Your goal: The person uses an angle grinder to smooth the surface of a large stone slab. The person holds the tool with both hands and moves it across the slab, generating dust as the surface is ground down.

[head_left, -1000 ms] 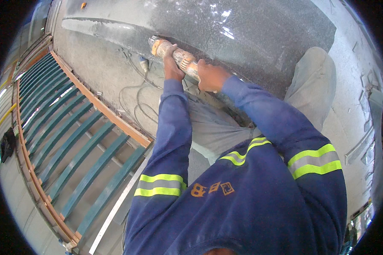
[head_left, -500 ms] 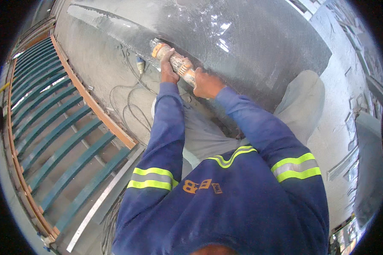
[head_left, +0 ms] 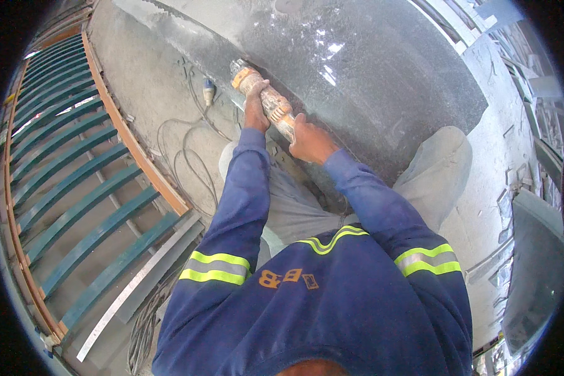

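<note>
Both my hands are wrapped round a dusty, orange-yellow angle grinder [head_left: 274, 102]. My left hand [head_left: 255, 108] grips its body behind the head, while my right hand [head_left: 312, 140] is closed round the rear end. The grinder's head points up and left along the edge of a large dark grey slab [head_left: 382, 69]. I cannot make out its disc or whether it touches the slab. White patches of light shine on the slab's smooth surface.
To the left stands a rack with green slats and an orange frame [head_left: 125, 138]. A grey cable [head_left: 185, 150] loops on the dusty floor near a blue-and-white plug [head_left: 208, 93]. My bent knee [head_left: 445, 156] is beside the slab. Scraps and sheets [head_left: 536, 269] lie at right.
The whole view has shifted slightly. My hands and the grinder now appear a little lower and further right in the picture, with both grips unchanged.
</note>
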`<state>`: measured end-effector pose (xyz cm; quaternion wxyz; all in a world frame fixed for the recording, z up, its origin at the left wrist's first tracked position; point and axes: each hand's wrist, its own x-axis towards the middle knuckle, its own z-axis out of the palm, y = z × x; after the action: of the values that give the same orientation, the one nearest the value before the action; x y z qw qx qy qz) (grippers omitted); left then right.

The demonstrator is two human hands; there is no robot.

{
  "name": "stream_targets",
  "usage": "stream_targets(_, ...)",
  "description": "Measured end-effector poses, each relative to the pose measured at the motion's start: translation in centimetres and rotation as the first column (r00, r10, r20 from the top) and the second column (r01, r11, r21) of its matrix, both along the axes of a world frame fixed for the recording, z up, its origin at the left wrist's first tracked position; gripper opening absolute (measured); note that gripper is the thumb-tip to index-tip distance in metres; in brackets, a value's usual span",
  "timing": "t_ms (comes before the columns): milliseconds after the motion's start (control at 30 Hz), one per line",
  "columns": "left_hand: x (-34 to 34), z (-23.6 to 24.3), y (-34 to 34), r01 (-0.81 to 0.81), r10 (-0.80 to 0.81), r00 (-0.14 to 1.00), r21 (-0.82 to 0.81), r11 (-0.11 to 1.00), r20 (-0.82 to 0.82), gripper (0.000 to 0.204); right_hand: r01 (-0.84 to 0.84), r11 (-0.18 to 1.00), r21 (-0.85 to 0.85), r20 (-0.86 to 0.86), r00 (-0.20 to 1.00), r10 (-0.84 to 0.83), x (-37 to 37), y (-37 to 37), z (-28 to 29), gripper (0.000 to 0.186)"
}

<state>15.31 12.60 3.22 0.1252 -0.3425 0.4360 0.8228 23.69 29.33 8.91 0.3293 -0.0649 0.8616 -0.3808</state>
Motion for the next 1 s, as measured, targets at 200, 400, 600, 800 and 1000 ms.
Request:
stream_targets(200, -0.7, -0.9, -0.7, 0.035, -0.036, 0.999, 0.051, 0.998, 0.014, 0.029, 0.026, 1.0, 0.004, 0.004, 1.0, -0.026, -0.4, -0.5, -0.7, 0.048)
stream_targets(400, -1.9, -0.9, -1.3, 0.091, -0.092, 0.995, 0.032, 0.995, 0.04, 0.029, 0.01, 0.999, -0.033, -0.033, 0.999, -0.011, -1.4, -1.1, -1.8, 0.048)
stream_targets(600, -1.4, 0.1, -0.7, 0.064, -0.066, 0.997, 0.036, 0.997, 0.036, 0.03, -0.01, 1.0, -0.017, -0.013, 1.0, 0.01, -1.1, -0.6, -0.8, 0.05)
stream_targets(800, -0.6, 0.3, -0.2, 0.035, -0.035, 0.999, 0.035, 0.999, 0.008, 0.025, -0.006, 1.0, -0.005, 0.057, 0.998, 0.007, -0.5, 0.2, 0.8, 0.057)
stream_targets(1000, -0.5, 0.0, -0.2, 0.038, -0.038, 0.999, 0.012, 0.999, 0.023, 0.033, -0.012, 1.0, -0.004, 0.033, 0.999, 0.012, -0.4, 0.2, 0.1, 0.052)
